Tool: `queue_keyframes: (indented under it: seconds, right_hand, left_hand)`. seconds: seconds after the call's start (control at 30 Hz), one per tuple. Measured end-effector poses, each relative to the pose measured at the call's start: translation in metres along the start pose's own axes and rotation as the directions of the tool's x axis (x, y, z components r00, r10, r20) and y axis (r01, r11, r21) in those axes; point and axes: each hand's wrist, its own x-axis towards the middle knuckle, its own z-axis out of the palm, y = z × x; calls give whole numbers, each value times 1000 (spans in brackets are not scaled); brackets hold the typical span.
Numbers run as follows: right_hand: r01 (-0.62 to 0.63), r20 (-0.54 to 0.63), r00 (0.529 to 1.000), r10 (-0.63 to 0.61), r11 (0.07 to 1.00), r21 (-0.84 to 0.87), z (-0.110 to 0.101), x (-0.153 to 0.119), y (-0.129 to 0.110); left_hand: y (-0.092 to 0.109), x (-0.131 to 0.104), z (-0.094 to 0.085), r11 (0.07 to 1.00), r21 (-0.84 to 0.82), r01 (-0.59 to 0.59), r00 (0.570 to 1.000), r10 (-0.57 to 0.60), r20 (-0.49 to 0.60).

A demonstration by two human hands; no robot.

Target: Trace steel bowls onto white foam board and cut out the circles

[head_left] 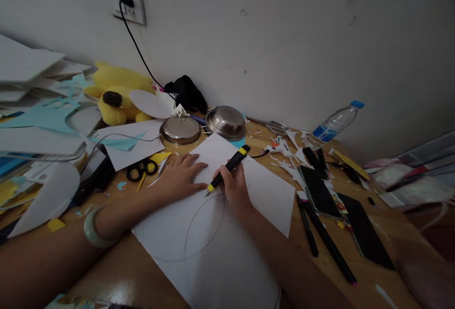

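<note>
A large white sheet (227, 252) lies on the wooden table, with curved pencil-like lines drawn on it. My left hand (181, 176) rests flat on the sheet's upper left edge, fingers spread and holding nothing. In my right hand (234, 190) is a black and yellow craft knife (231, 167), gripped like a pen. Its tip points down and to the left, close to the drawn curve; whether it touches the sheet I cannot tell. Black-handled scissors (142, 170) lie just left of my left hand.
Two round metal dishes (225, 122) stand behind the sheet. A glue gun (279, 148), a tilted water bottle (330, 126), pens (329, 242) and dark flat devices (366, 231) lie to the right. A yellow plush toy (121, 93) and heaped paper sheets (28, 60) crowd the left.
</note>
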Motion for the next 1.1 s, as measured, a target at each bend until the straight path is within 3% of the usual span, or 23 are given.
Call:
queue_keyframes:
  seconds: [0.17,0.33,0.4,0.47,0.53,0.63,0.7,0.77,0.83,0.93,1.1]
  right_hand:
    - [89,-13,996,-90,995,-55,-3,-6,9]
    - [98,-19,995,-101,991,-96,-5,-5,10]
    - [101,-46,993,-105,991,-87,-4,-6,9]
    - [101,-76,991,-107,991,-83,-3,-6,7]
    - [87,-72,993,-96,990,-110,-3,-6,4]
    - [60,-1,998,-61,974,-219,-4,-6,-1]
    - [65,43,998,-55,957,-282,-4,-5,-3]
    - [41,84,996,-17,952,-302,-3,-3,-4]
    - [-21,113,992,57,953,-302,-2,-2,-5]
    - [-136,125,975,185,937,-322,-1,0,-6]
    - [-135,178,965,193,946,-296,-2,3,-8]
  left_hand:
    - [-2,1,6,999,19,-39,999,39,-24]
    - [-1,0,5,999,15,-38,999,39,-22]
    - [0,-1,3,997,-32,-70,993,66,-93]
    - [2,-1,1,972,-186,-146,974,109,-196]
    - [4,-1,0,861,-450,-238,960,137,-244]
    - [7,0,1,558,-802,-211,977,157,-148]
    - [9,1,4,415,-902,-124,984,170,-57]
    - [10,2,7,345,-936,-69,983,183,-5]
    - [9,4,9,327,-944,-49,982,188,14]
    - [9,5,10,387,-921,-40,980,193,38]
    - [10,5,11,439,-897,-48,978,203,47]
